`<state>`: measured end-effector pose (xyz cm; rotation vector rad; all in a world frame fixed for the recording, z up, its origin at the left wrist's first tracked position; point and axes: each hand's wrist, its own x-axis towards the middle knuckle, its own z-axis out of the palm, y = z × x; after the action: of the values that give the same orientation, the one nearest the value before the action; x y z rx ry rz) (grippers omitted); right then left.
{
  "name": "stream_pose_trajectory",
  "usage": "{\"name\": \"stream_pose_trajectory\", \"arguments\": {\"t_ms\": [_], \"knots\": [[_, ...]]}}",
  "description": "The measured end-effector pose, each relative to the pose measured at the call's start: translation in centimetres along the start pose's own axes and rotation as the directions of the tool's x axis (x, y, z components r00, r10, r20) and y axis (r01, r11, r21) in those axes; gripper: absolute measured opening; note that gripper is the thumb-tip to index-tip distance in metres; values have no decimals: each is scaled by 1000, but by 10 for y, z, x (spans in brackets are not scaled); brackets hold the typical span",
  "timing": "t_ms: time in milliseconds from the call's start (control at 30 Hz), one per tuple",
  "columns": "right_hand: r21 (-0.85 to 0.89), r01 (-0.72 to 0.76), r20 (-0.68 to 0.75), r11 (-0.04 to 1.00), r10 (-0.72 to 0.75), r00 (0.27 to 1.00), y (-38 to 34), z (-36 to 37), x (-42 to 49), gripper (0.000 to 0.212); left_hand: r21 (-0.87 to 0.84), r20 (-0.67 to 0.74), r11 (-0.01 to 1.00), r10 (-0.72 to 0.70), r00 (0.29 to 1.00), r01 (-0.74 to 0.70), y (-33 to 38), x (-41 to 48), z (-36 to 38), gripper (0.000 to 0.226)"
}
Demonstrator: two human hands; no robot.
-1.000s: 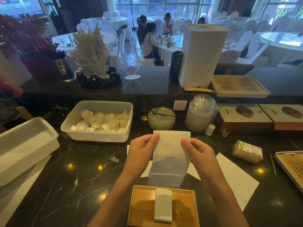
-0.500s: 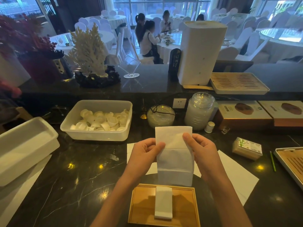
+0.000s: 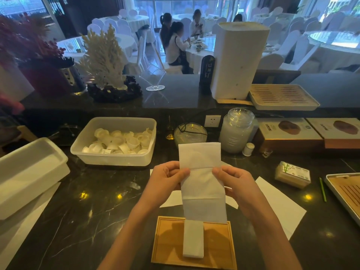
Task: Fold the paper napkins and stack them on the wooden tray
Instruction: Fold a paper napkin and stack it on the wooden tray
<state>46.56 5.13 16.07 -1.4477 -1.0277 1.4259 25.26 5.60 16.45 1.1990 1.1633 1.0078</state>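
Note:
I hold a white paper napkin upright in the air, a long strip with creases across it. My left hand pinches its left edge and my right hand pinches its right edge, both near the upper crease. Below it, at the counter's near edge, lies the wooden tray with a narrow folded napkin in its middle. The hanging napkin's lower end covers the tray's far rim. White paper sheets lie flat on the counter behind my hands.
A clear plastic tub of small white cups stands at the back left, a white lidded box farther left. A glass bowl, a jar, brown boxes, a tissue pack and a slatted tray are at the right.
The napkin has been drawn out longer; its top now stands well above my fingers and its lower end hangs down to the tray. Both hands shifted from the top corners to its sides.

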Motion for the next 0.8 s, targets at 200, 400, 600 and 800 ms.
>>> {"name": "stream_pose_trajectory", "arguments": {"t_ms": [200, 400, 600, 800], "knots": [[-1, 16, -1, 1000, -16, 1000, 1, -1, 0, 14, 87, 27, 995, 51, 998, -53, 6, 1, -8, 30], [50, 119, 15, 992, -120, 993, -6, 0, -3, 17, -23, 53, 994, 111, 992, -110, 9, 0, -15, 26], [116, 201, -11, 973, -201, 979, -12, 1, -1, 36, -129, 77, 991, 46, 996, -36, 1, -2, -7, 36], [48, 248, -13, 968, -247, 969, -10, -2, 3, 19, -108, 10, 994, 0, 1000, 1, -4, 1, -1, 17]]}}
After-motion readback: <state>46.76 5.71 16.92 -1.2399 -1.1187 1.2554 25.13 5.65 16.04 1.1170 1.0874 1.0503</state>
